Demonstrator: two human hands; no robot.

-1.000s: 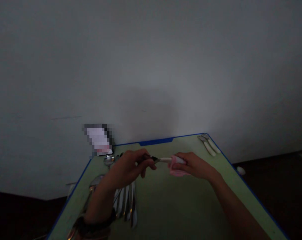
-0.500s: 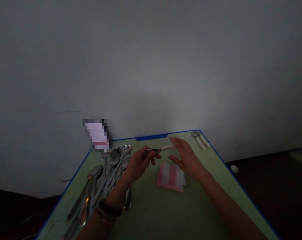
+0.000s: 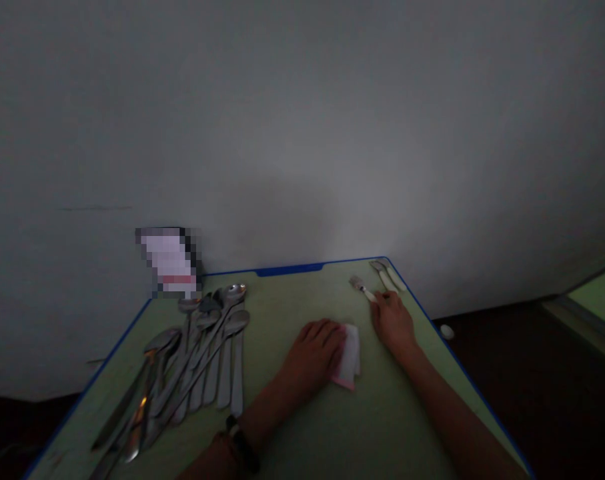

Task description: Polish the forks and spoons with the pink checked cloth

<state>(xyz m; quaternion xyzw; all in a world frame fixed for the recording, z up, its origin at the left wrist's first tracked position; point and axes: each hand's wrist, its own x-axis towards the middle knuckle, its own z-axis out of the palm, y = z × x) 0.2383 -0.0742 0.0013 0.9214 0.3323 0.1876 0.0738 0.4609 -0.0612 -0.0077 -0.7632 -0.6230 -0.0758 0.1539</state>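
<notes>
My left hand [image 3: 315,353] lies flat, fingers down, on a pink and white striped cloth [image 3: 349,360] in the middle of the green table [image 3: 292,427]. My right hand [image 3: 393,321] rests near the far right corner, its fingers closed round the white handle of a small fork [image 3: 361,287] that points away from me. Just beyond it lie two more white-handled utensils [image 3: 388,274] side by side.
Several metal spoons and other cutlery [image 3: 202,360] lie in a row on the table's left part. A blurred white and pink object [image 3: 168,261] stands at the far left corner against the pale wall. Dark floor shows to the right.
The fork passed from my left hand to my right, which carried it to the far right by the other utensils. My left hand came down onto the cloth.
</notes>
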